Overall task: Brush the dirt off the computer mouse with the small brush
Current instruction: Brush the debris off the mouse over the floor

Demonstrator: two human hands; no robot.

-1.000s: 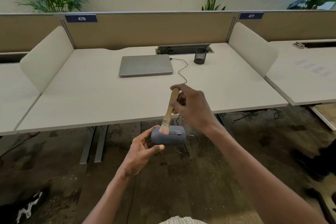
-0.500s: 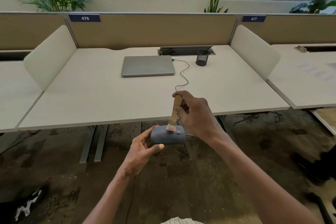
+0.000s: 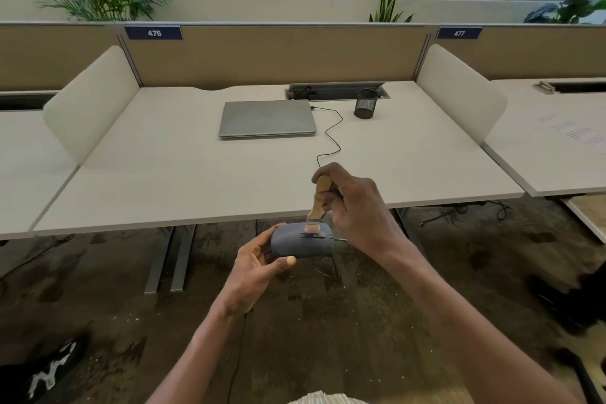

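Note:
A grey-blue computer mouse [image 3: 296,244] is held in the air just below the desk's front edge. My left hand [image 3: 255,267] grips it from the left, thumb along its near side. My right hand [image 3: 355,207] holds the small wooden-handled brush [image 3: 317,203] nearly upright. The pale bristles touch the top of the mouse near the scroll wheel. The mouse's black cable runs up behind my right hand onto the desk.
A white desk [image 3: 196,180] holds a closed silver laptop [image 3: 267,119], a black mesh pen cup [image 3: 365,104] and the cable. White side dividers [image 3: 93,102] flank the desk. Dark patterned floor lies below.
The brush has swept right along the mouse's top, from its left part to the scroll wheel, and now stands steeper. My left hand keeps its grip on the mouse.

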